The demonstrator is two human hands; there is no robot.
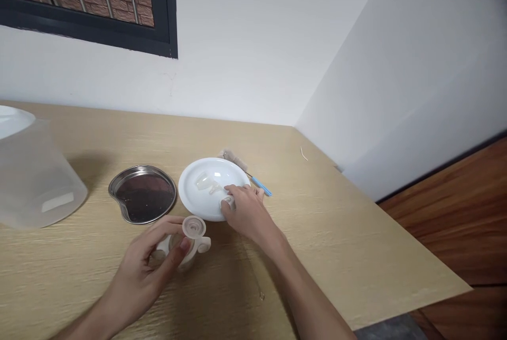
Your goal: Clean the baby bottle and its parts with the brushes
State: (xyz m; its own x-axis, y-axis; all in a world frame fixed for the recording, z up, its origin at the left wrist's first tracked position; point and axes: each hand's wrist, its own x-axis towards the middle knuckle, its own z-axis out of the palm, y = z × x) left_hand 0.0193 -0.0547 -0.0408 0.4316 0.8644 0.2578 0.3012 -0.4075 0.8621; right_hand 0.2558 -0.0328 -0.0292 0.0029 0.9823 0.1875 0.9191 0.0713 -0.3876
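Head view, cup: see-through body (187,262) with 2 whitish handles (204,245), 1 on each side; it is in the left hand, at the near side of the plate, and partly hidden by the fingers.
Round piece: a pale, see-through disc (194,227) with raised rings, at the top of the cup beside the left thumb.
Left hand (152,255): curled around the cup, thumb in front and fingers behind, pinching it.
Right hand (246,209): reaching over the plate's near right rim, thumb and fingers closing around a small clear part (227,202); whether they grip it firmly I cannot tell.
Plate (192,200): white, round and glossy, with more see-through pieces (207,184) lying inside.
Plate's surroundings: metal tray (142,195) with a curved rim just to the left; brush (235,160) with a blue handle (261,186) behind and to the right; thin looped wire (260,293) on the near side, between the forearms.
Worktop (336,224): pale wood, running right to a slanting edge, with a thin white strand (303,154) near the far right corner.
Far left: frosted plastic container (35,176), well apart from the cup.
Back: white wall (245,55) along the worktop's far edge.
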